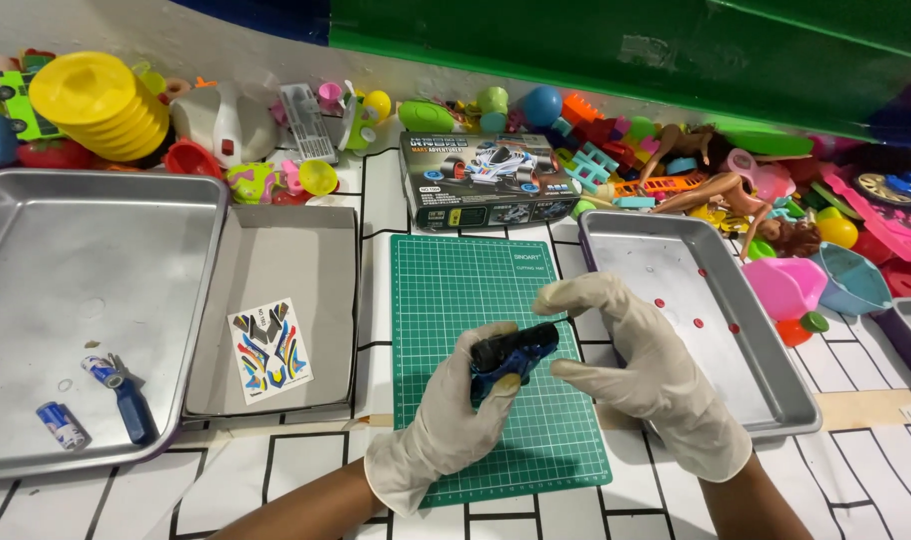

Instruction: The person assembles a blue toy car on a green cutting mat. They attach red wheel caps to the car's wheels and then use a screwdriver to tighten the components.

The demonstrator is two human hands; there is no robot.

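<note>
Above a green cutting mat [446,300], the gloved left hand [451,420] closes its grip around a small blue-and-black toy car [511,356], while the gloved right hand [646,365], fingers spread and empty, hovers just beside it.

The little toy car [513,358] is dark blue with black parts on top. It is small and a bit shiny. It is up in the air over the green cutting mat [476,300], not touching it. It sits tilted, with one end higher and pointing to the right. The left hand [454,420], in a pale glove, wraps around its lower end, so that part is hidden.
</note>
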